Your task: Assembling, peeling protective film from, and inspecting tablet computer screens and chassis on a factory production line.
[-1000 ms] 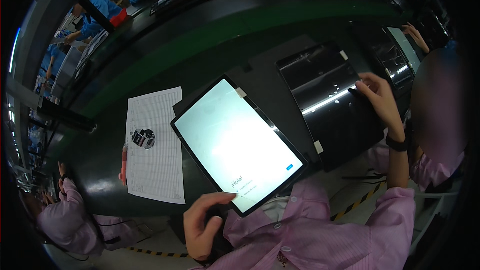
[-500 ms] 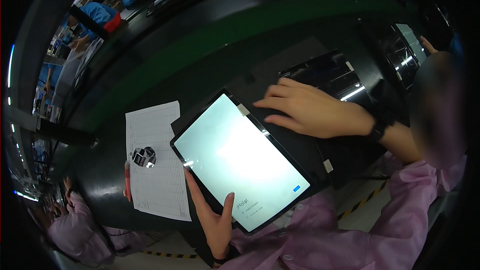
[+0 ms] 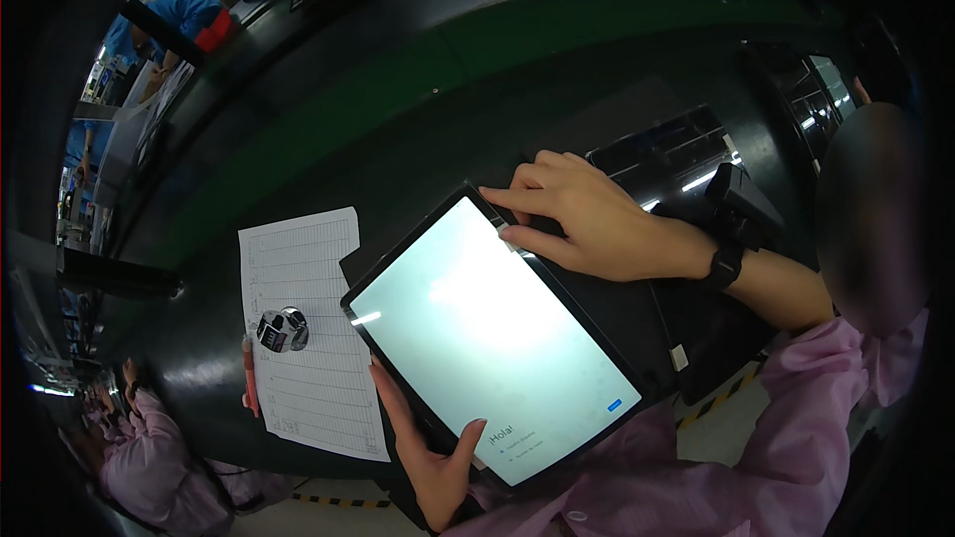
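A tablet [image 3: 468, 338] with a lit, mostly white screen and black rim lies tilted in front of me. My left hand [image 3: 428, 457] holds its lower left edge, thumb over the front rim and fingers along the side. My right hand [image 3: 597, 219] is at the upper right edge; its index finger touches the rim near the top corner and its thumb rests by a small pale tab [image 3: 509, 239]. The other fingers are curled. A dark wristband [image 3: 724, 264] is on my right wrist.
A printed grid sheet [image 3: 308, 378] lies left of the tablet, with small round dark metallic pieces [image 3: 283, 330] on it and a red pen [image 3: 250, 378] beside it. Another dark tablet [image 3: 667, 154] lies beyond my right hand, near a black angular object [image 3: 744, 201]. Other people work around the bench.
My right hand has moved left onto the tablet's upper right edge; before, it hovered just off it with fingers spread. The left hand keeps its hold. The view has shifted slightly.
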`<state>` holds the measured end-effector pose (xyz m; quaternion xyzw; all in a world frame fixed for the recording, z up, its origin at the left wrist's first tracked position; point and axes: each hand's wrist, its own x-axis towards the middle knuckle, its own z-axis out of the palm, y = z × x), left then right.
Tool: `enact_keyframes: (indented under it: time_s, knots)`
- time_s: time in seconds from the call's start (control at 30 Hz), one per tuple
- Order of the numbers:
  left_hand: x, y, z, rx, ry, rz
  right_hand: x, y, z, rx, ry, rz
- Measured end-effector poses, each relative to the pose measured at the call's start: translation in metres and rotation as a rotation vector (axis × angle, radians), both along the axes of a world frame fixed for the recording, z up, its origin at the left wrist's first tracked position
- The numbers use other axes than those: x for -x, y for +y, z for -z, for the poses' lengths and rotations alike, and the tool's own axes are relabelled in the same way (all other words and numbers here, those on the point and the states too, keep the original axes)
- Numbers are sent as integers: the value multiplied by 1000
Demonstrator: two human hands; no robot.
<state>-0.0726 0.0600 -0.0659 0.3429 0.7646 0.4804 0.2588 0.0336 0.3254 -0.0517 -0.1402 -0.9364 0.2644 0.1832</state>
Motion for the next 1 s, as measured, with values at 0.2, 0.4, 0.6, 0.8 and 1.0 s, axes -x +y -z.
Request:
enact_keyframes:
  time_s: [0.2,0.4,0.6,0.8,1.0]
  knots:
    - [2,1,2,-22,97,21,3,9,5,70,69,-7]
    - [0,0,3,-78,63,-3,1,5,-5,151,50,23]
    - [-2,6,-3,-122,-80,-28,2,-3,-13,384,38,168]
    - [-3,6,-2,-176,-147,-89,8,-9,-9,429,107,251]
    - [-3,7,1,-209,-158,-86,11,-9,-8,456,113,304]
